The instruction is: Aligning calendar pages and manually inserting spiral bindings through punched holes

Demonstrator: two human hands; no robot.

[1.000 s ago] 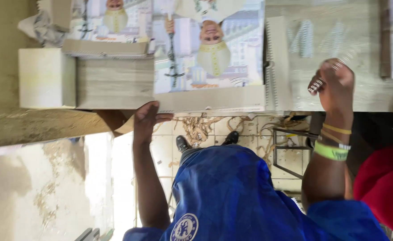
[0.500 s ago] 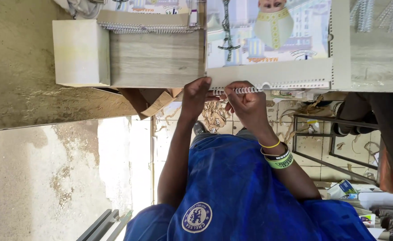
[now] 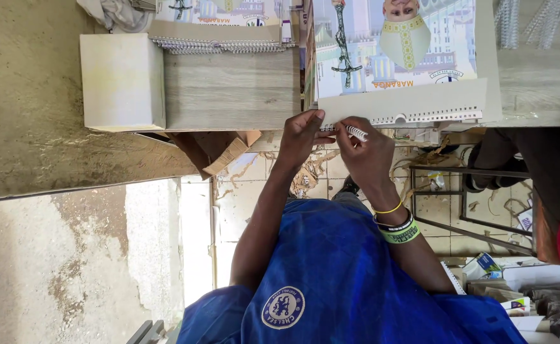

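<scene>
Head view appears inverted: torso in a blue shirt at the bottom of the frame, bench [image 3: 229,89] across the top.

Left hand [image 3: 302,137], centre of frame: forearm runs up from lower centre, wrist nearly straight, palm turned toward the bench edge. Fingers curled and pressed together at the lower left corner of the grey card sheet [image 3: 407,102], thumb tip on the sheet's edge, fingertips touching the near end of the wire spiral [image 3: 350,130].

Right hand [image 3: 366,153], just right of the left: forearm rises from lower right, wrist bent slightly inward; yellow, black and green bands [image 3: 397,226] on the wrist. Thumb and forefinger pinch the wire spiral; remaining fingers folded below it.

Wire spiral: short, white-silver coil, tilted slightly, lying at the punched edge of the sheet, between the two hands. Whether it is threaded through the holes cannot be told.

Grey card sheet: flat on the bench, upper centre-right, row of small punched holes along its near edge, overhanging the bench edge a little. A printed colour page [image 3: 394,44] with a figure and buildings lies over its far part.

Upper left of frame: second printed stack with a bound wire coil [image 3: 216,46] along its edge, and a pale block [image 3: 122,81] at the bench's left end. Loose coils [image 3: 515,22] in the upper right.
</scene>
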